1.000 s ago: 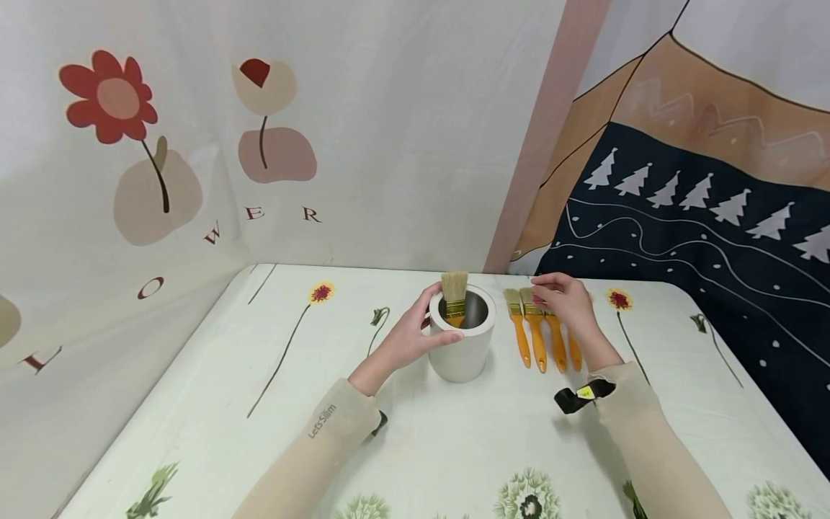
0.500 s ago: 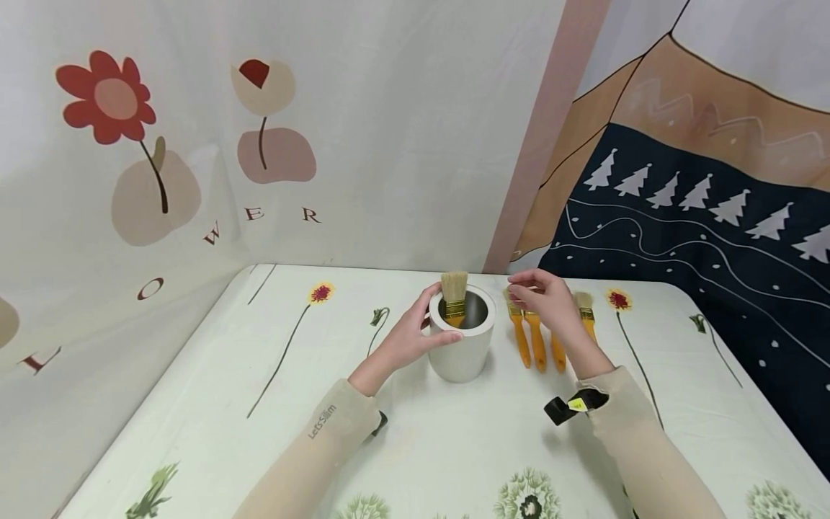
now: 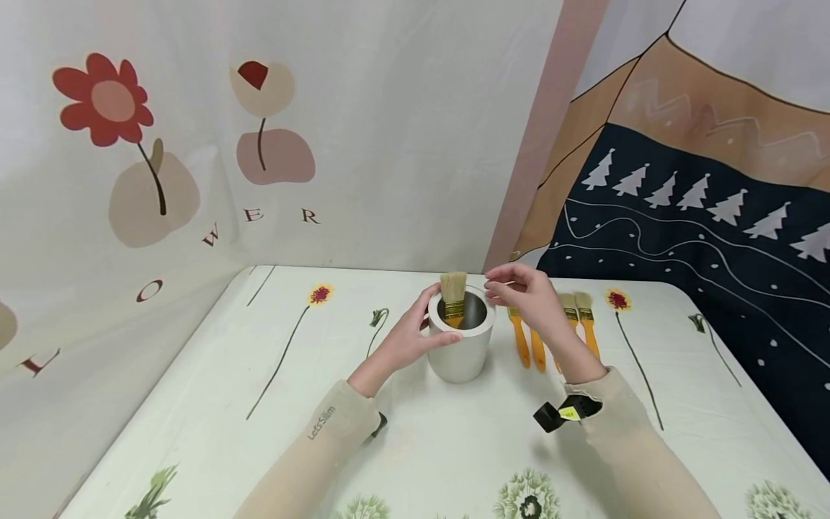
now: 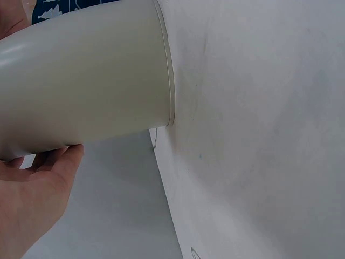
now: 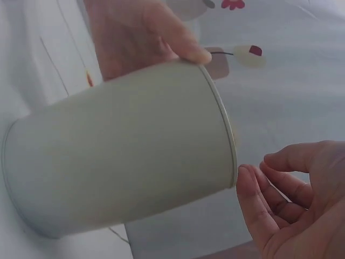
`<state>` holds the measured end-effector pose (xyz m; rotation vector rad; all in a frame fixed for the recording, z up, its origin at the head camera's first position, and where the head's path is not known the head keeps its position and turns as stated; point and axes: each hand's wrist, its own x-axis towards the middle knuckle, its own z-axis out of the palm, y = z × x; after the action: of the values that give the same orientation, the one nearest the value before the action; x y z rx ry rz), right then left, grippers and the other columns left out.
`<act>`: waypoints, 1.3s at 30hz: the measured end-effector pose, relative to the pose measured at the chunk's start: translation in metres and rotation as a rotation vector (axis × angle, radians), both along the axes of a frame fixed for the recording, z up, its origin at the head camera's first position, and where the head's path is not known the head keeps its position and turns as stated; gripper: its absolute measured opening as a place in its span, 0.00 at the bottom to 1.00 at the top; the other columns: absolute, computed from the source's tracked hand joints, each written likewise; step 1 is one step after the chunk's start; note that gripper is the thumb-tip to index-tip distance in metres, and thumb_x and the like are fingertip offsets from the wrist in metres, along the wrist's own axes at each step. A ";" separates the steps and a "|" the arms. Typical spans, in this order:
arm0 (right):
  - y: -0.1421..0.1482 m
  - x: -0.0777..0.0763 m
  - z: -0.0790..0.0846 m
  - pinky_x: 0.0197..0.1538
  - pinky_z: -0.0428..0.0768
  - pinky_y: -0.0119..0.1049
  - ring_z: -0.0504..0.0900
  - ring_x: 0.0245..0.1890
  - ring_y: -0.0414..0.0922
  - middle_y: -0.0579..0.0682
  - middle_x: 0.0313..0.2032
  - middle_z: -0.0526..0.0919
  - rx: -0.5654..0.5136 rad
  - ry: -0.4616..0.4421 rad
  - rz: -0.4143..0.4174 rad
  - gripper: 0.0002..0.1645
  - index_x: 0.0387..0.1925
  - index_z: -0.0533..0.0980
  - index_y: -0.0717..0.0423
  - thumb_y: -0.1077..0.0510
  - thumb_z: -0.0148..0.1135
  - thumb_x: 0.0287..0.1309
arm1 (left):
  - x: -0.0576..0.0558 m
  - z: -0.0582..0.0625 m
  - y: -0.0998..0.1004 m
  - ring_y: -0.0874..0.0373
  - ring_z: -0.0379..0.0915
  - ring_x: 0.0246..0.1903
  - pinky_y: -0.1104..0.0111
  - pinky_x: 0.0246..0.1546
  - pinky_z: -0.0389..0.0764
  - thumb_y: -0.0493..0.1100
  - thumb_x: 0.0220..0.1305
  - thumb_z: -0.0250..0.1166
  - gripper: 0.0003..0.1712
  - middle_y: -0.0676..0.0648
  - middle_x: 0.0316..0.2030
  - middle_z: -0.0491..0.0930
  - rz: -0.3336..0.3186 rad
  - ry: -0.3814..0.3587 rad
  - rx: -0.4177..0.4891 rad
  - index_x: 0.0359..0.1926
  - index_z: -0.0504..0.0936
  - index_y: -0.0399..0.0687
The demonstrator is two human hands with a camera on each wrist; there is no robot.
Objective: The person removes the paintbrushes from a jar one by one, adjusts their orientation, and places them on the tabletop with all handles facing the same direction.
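A white cylindrical pot (image 3: 459, 358) stands upright on the table, a paintbrush (image 3: 454, 290) in it with bristles up. My left hand (image 3: 407, 337) grips the pot's left side near the rim, thumb in front and fingers behind. My right hand (image 3: 528, 297) is at the rim's right side, its fingers loosely bent and holding nothing. In the right wrist view, the fingertips of that right hand (image 5: 296, 199) are very close to the rim; I cannot tell whether they touch. Several paintbrushes with orange handles (image 3: 521, 339) lie to the right, partly hidden by my right hand and forearm.
The table has a pale cloth (image 3: 272, 447) printed with flowers. A white printed curtain (image 3: 402, 144) hangs behind it. At the right hangs a dark blue cloth (image 3: 648, 231) with white trees.
My right hand has moved left from above the lying brushes to the pot's rim, uncovering the brushes farthest right. The left hand and pot have stayed in place.
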<state>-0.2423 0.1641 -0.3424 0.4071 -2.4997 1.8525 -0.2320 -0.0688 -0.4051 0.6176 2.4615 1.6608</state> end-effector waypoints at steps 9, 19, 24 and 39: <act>-0.018 0.001 0.002 0.44 0.87 0.29 0.86 0.40 0.45 0.62 0.44 0.85 0.189 0.052 0.009 0.12 0.49 0.79 0.64 0.61 0.60 0.68 | 0.002 0.001 0.000 0.49 0.51 0.76 0.46 0.74 0.63 0.55 0.60 0.71 0.54 0.51 0.77 0.54 -0.002 -0.009 -0.002 0.79 0.48 0.60; -0.035 0.007 0.005 0.48 0.87 0.45 0.86 0.47 0.51 0.54 0.45 0.89 0.525 0.164 0.003 0.16 0.53 0.78 0.54 0.55 0.63 0.67 | 0.001 -0.002 -0.002 0.50 0.52 0.76 0.45 0.74 0.62 0.54 0.62 0.70 0.52 0.51 0.77 0.53 -0.026 -0.008 0.013 0.79 0.48 0.61; -0.043 0.006 0.006 0.43 0.85 0.41 0.86 0.44 0.49 0.54 0.49 0.88 0.562 0.135 0.041 0.24 0.57 0.73 0.54 0.56 0.68 0.62 | 0.001 -0.002 -0.003 0.51 0.51 0.76 0.45 0.74 0.61 0.52 0.64 0.69 0.51 0.50 0.77 0.53 -0.040 -0.010 0.020 0.79 0.47 0.60; -0.042 0.004 0.006 0.33 0.71 0.32 0.76 0.31 0.43 0.52 0.41 0.88 0.519 0.132 0.040 0.20 0.47 0.74 0.56 0.58 0.73 0.55 | 0.000 -0.001 -0.002 0.53 0.53 0.76 0.48 0.75 0.62 0.50 0.64 0.69 0.50 0.49 0.76 0.57 -0.048 -0.008 0.025 0.78 0.49 0.58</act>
<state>-0.2381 0.1217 -0.3368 0.5619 -2.8636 1.1143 -0.2323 -0.0712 -0.4061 0.6667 2.4044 1.6747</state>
